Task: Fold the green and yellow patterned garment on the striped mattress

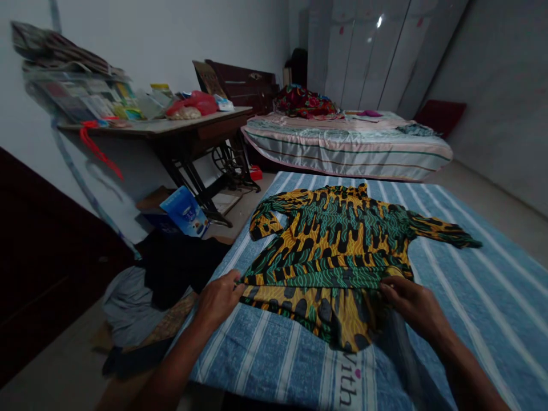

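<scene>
1. The shirt [338,228], patterned in green, yellow and black, lies spread out on a blue cloth [479,294] with white stripes. Its collar [363,189] is at the far end and its lower edge is nearest the person.
2. The left hand [220,297] is at the shirt's lower left corner. Its thumb and forefinger are pressed together, pinching the edge of the fabric between their tips; the body of the shirt stretches away to the right of and beyond these fingers.
3. The right hand [413,302] is at the lower right part of the shirt. Its fingers are bent, with the tips pinching the fabric near the edge; how the fingers under the hand lie, I cannot tell.
4. Between the two hands, the upper layer's edge runs nearly straight across. Below it, a paler, curved flap of the shirt hangs toward the person, past both sets of fingertips.
5. The left sleeve [265,224] is bent back beside the shirt, while the right sleeve [445,230] reaches outward over the stripes. Both are well apart from the fingers.
6. Beyond the cloth stands a bed [342,151].
</scene>
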